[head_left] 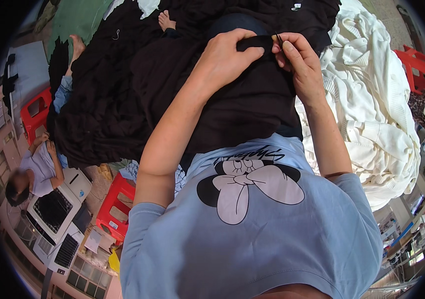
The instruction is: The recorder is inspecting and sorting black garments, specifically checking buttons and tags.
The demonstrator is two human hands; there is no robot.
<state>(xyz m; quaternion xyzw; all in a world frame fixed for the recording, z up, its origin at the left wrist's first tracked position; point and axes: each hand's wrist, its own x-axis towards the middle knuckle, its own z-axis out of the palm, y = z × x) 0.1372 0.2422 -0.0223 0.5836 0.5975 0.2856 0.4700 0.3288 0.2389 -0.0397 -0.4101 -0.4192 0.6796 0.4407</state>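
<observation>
A black knit garment (252,94) is spread over my lap. My left hand (225,57) is closed on a folded edge (256,43) of it, thumb on the near side and fingers behind. Beside that edge, my right hand (297,62) pinches a small, thin dark tool (279,40), its tip close to the cloth. The tool's lower part is hidden in my fingers, so its exact kind is unclear. The two hands are a short distance apart, with the folded edge between them.
Black fabric (103,99) is heaped to the left and ahead. White knitwear (372,99) is piled on the right. Red plastic stools (115,209) (417,70) stand on both sides. Another person (43,169) sits at far left, near a white air cooler (55,204).
</observation>
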